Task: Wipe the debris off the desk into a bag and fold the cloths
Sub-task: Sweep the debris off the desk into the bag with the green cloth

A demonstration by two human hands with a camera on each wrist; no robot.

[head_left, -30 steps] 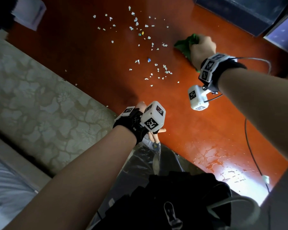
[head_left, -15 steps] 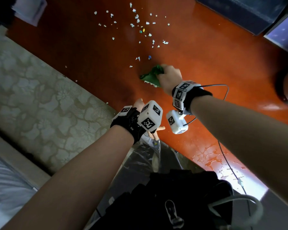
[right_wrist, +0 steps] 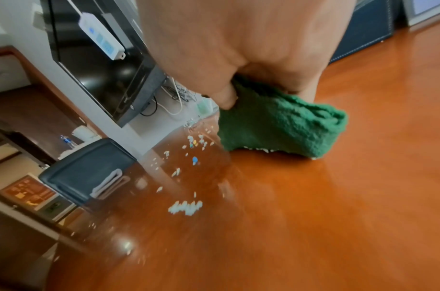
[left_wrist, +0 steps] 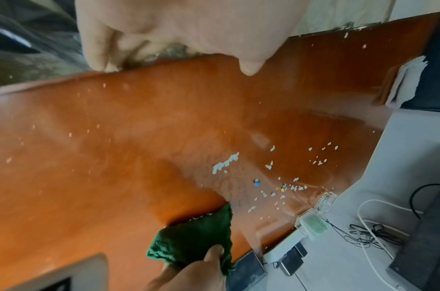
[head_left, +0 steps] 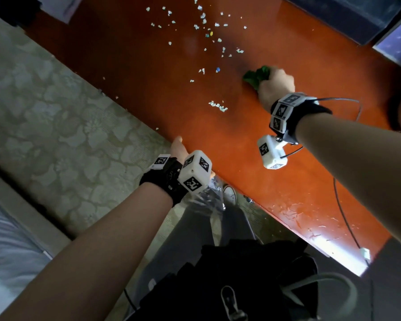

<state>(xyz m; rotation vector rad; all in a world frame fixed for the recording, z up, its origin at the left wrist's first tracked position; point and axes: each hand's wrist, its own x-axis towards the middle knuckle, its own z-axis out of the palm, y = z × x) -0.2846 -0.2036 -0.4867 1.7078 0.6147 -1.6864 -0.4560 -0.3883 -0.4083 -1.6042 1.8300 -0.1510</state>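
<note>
My left hand [head_left: 180, 148] sits at the near edge of the desk [head_left: 252, 140], fingers curled round the rim of the one clear plastic bag [head_left: 208, 195] hanging just below the edge. Ahead of it and between my two hands lies one short swept ridge of white crumbs [head_left: 218, 106]; beyond that many loose bits of debris [head_left: 208, 26] are scattered, too many to count, with one blue piece [head_left: 218, 69] and one yellow. My right hand [head_left: 276, 85] grips one bunched green cloth [head_left: 256, 75], pressed on the desk, crumbs caught under its edge.
</note>
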